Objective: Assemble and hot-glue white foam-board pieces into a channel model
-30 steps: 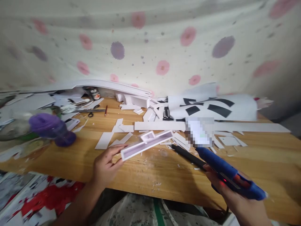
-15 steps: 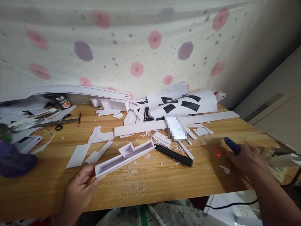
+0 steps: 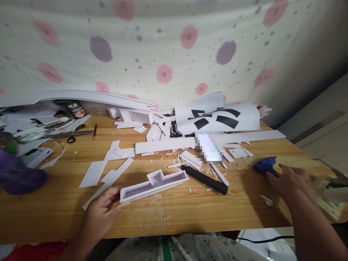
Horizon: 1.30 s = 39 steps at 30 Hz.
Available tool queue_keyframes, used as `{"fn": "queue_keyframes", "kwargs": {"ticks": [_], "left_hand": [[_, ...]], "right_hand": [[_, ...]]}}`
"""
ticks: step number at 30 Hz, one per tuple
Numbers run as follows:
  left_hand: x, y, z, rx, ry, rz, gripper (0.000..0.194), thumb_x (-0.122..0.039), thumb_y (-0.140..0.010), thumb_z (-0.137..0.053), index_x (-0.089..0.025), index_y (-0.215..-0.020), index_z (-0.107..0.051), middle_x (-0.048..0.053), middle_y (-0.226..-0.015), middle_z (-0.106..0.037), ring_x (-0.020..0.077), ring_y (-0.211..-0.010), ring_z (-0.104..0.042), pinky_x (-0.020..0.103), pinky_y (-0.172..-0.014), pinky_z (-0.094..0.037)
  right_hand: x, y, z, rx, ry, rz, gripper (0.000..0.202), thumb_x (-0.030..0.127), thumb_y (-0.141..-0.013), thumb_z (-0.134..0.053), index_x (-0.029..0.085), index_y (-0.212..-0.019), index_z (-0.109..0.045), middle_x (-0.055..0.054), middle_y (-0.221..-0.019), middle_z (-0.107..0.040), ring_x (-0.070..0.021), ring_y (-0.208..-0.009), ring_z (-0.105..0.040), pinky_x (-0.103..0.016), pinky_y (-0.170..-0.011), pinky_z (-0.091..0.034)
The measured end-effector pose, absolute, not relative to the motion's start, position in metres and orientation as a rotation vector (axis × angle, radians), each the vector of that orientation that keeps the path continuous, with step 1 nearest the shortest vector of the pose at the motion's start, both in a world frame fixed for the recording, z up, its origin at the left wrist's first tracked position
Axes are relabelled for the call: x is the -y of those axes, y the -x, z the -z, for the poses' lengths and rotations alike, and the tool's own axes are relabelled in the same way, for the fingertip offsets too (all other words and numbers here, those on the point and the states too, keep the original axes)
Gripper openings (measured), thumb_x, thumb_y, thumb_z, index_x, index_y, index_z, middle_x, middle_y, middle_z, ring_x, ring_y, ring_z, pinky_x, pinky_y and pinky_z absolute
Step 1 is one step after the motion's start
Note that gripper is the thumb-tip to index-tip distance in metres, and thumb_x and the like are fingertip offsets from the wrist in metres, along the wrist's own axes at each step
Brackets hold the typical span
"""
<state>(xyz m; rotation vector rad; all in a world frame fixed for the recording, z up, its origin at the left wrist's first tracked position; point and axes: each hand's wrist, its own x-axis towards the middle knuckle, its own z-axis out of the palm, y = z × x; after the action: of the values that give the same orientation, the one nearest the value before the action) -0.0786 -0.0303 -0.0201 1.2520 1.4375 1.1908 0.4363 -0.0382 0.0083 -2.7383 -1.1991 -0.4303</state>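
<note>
My left hand [image 3: 102, 210] pinches the near left end of a long, narrow white foam-board tray [image 3: 154, 190]. The tray is tilted, its hollow side facing up, and a small square box juts from its far side. At the right, my right hand [image 3: 292, 183] is closed around the handle of a blue glue gun [image 3: 265, 165], low over the table; its fingertips are partly hidden. Beyond the tray's right end lies a black pen-shaped cutter [image 3: 205, 179]. White board offcuts [image 3: 92, 174] lie past my left hand.
A long white strip [image 3: 165, 145] crosses the table [image 3: 206, 214], with a blurred phone [image 3: 209, 146] on it. Printed paper [image 3: 217, 117] lies behind. Scissors [image 3: 72, 137], a red pencil [image 3: 95, 132] and a purple object [image 3: 24, 174] are on the left. White scraps are scattered mid-table.
The glue gun has turned and shows more of its side, with my right hand still at its handle. The tray appears slightly further right in my left hand. The whole view has shifted.
</note>
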Motion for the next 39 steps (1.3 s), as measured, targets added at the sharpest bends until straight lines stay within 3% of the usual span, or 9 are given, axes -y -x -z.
{"fn": "queue_keyframes", "kwargs": {"ticks": [3, 10, 14, 17, 23, 26, 31, 35, 39], "left_hand": [[0.024, 0.087, 0.028, -1.369, -1.406, -1.082, 0.037, -0.043, -0.066, -0.075, -0.019, -0.093, -0.068, 0.006, -0.092, -0.074, 0.0236, -0.082, -0.07, 0.034, -0.081, -0.057], [0.015, 0.095, 0.009, -1.448, -2.102, -0.948, 0.017, -0.025, -0.073, -0.066, -0.022, -0.089, -0.07, 0.007, -0.103, -0.073, 0.0262, -0.105, -0.062, 0.043, -0.096, -0.048], [0.009, 0.116, -0.001, -1.575, -2.317, -0.692, 0.039, -0.021, -0.073, -0.068, -0.023, -0.111, -0.063, 0.007, -0.119, -0.065, 0.0245, -0.113, -0.056, 0.041, -0.099, -0.044], [0.004, 0.13, -0.002, -1.879, -2.32, -0.562, 0.042, -0.022, -0.077, -0.064, -0.02, -0.118, -0.056, 0.009, -0.118, -0.063, 0.0256, -0.112, -0.054, 0.042, -0.098, -0.043], [-0.006, 0.128, 0.0, -2.056, -2.262, -0.458, 0.026, -0.023, -0.08, -0.06, -0.016, -0.104, -0.061, 0.011, -0.103, -0.066, 0.0296, -0.104, -0.057, 0.042, -0.092, -0.045], [-0.008, 0.128, -0.004, -2.119, -2.202, -0.462, 0.023, -0.022, -0.078, -0.058, -0.016, -0.1, -0.06, 0.01, -0.1, -0.067, 0.0282, -0.101, -0.059, 0.039, -0.089, -0.046], [-0.008, 0.131, -0.019, -2.137, -2.108, -0.514, 0.023, -0.023, -0.081, -0.05, -0.02, -0.102, -0.058, 0.004, -0.097, -0.068, 0.0207, -0.092, -0.065, 0.032, -0.082, -0.048], [-0.004, 0.13, -0.015, -1.967, -2.209, -0.393, 0.041, -0.035, -0.074, -0.061, -0.019, -0.112, -0.058, 0.008, -0.111, -0.066, 0.0256, -0.103, -0.063, 0.034, -0.085, -0.048], [-0.001, 0.135, -0.003, -2.105, -2.224, -0.316, 0.033, -0.037, -0.082, -0.051, -0.016, -0.106, -0.06, 0.012, -0.109, -0.065, 0.0286, -0.105, -0.06, 0.038, -0.088, -0.046]], "right_hand": [[0.042, -0.407, -0.013, 1.168, 2.456, 0.622, 0.045, 0.039, -0.078, -0.049, 0.013, -0.11, -0.066, -0.016, -0.104, -0.066, -0.0319, -0.11, -0.058, -0.041, -0.089, -0.048], [0.028, -0.327, -0.023, 1.419, 1.735, 0.811, 0.021, 0.034, -0.078, -0.062, 0.017, -0.086, -0.071, -0.012, -0.084, -0.07, -0.0256, -0.076, -0.068, -0.034, -0.074, -0.055], [0.017, -0.298, -0.017, 1.528, 1.518, 0.663, 0.015, 0.03, -0.077, -0.067, 0.021, -0.088, -0.07, -0.011, -0.086, -0.068, -0.0267, -0.079, -0.067, -0.038, -0.075, -0.055], [0.013, -0.285, -0.014, 1.564, 1.483, 0.527, 0.014, 0.032, -0.078, -0.067, 0.023, -0.088, -0.07, -0.011, -0.086, -0.067, -0.028, -0.082, -0.066, -0.043, -0.077, -0.054], [0.025, -0.259, -0.03, 1.551, 1.531, 0.335, 0.013, 0.033, -0.08, -0.065, 0.023, -0.088, -0.067, -0.01, -0.092, -0.066, -0.0283, -0.089, -0.065, -0.047, -0.082, -0.052], [0.03, -0.246, -0.039, 1.626, 1.61, 0.224, 0.012, 0.031, -0.084, -0.061, 0.023, -0.092, -0.066, -0.011, -0.101, -0.065, -0.0261, -0.093, -0.065, -0.042, -0.078, -0.053], [0.018, -0.24, -0.037, 1.703, 1.254, 0.289, 0.007, 0.018, -0.08, -0.065, 0.022, -0.085, -0.066, -0.006, -0.085, -0.064, -0.0191, -0.076, -0.065, -0.032, -0.066, -0.052], [0.016, -0.233, -0.035, 1.808, 1.152, 0.146, 0.015, 0.014, -0.081, -0.061, 0.025, -0.091, -0.065, -0.005, -0.087, -0.063, -0.018, -0.078, -0.064, -0.031, -0.065, -0.054], [0.025, -0.224, -0.031, 1.873, 1.079, 0.038, 0.02, 0.01, -0.081, -0.058, 0.024, -0.093, -0.066, -0.005, -0.083, -0.063, -0.0177, -0.076, -0.065, -0.029, -0.062, -0.054]]}}
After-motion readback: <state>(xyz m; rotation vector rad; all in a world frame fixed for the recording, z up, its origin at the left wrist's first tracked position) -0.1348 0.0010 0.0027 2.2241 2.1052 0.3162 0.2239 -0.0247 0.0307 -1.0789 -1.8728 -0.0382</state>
